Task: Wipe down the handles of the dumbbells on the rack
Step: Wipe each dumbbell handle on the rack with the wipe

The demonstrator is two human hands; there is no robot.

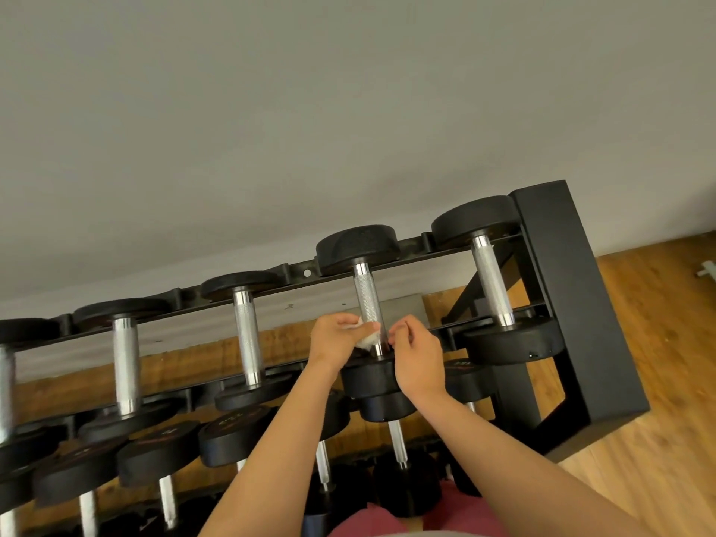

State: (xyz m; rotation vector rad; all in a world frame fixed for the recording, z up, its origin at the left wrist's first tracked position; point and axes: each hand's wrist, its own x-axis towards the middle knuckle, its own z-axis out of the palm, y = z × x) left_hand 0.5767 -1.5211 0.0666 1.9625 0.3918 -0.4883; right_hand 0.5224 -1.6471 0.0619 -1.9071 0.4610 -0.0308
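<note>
While left grip [337, 343] is pinching soft cloth [364, 340] against knurled handle [368, 300], right grip [416, 358] is curling beside it, hold unclear; heavy dumbbell [358, 248] likely best wiped racked.

Marks on dumbbell heads [236, 436], perhaps numbers, illegible

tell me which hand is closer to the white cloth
Left. The left hand holds the white cloth against the dumbbell handle; the right hand sits just across the handle, on its right side.
</note>
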